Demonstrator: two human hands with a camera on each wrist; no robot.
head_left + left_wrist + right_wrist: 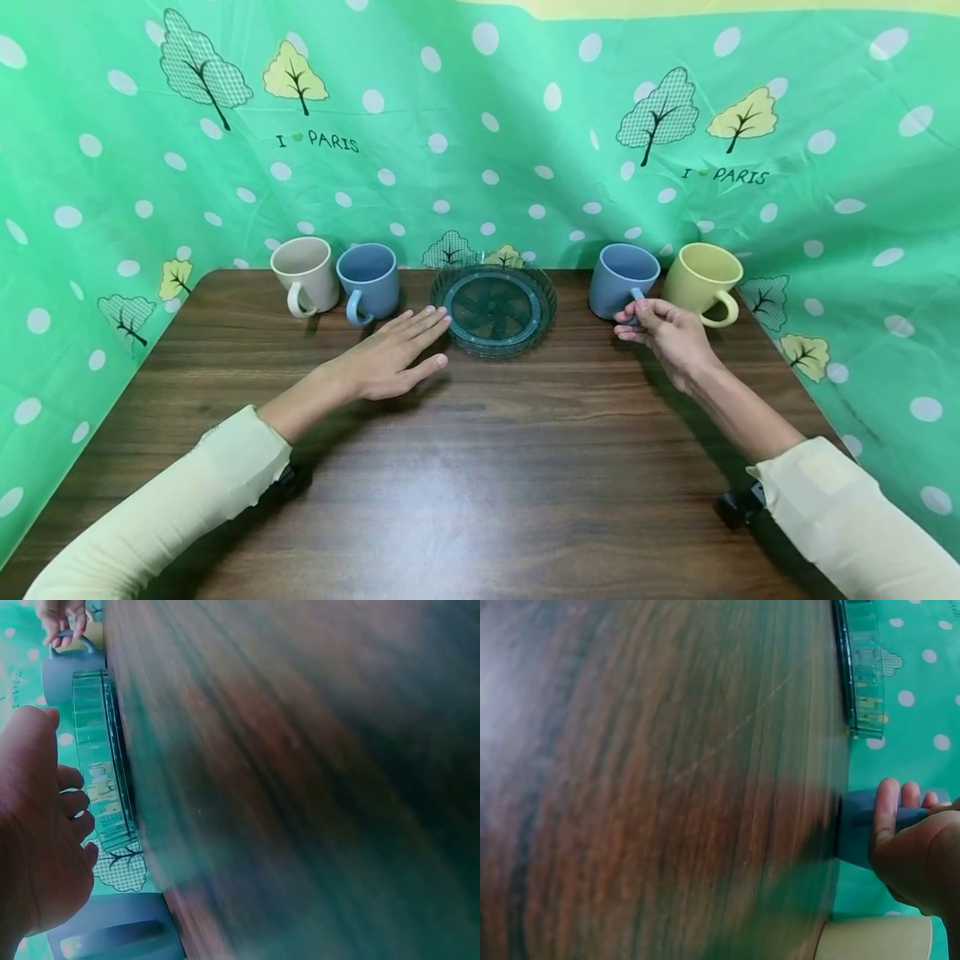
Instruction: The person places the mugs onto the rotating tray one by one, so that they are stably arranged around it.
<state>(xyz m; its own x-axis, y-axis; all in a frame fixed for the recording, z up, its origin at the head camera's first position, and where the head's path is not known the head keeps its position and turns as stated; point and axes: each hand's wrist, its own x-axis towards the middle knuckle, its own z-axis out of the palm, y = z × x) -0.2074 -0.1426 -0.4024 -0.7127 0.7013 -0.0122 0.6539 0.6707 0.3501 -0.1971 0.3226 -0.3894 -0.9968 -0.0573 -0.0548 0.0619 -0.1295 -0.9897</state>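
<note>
My right hand pinches the handle of a blue mug, which stands upright at the table's back right. In the right wrist view, the fingers curl at that mug's handle. With fingers straight, my left hand is beside the near left rim of a round clear tray; whether it touches the rim I cannot tell. The tray has a ribbed wall and stands at the back middle. A second blue mug is just behind the left hand, its handle facing forward.
A white mug stands at the back left, and a yellow mug at the back right beside the held blue one. The brown wooden table ends at a green dotted cloth hanging behind it.
</note>
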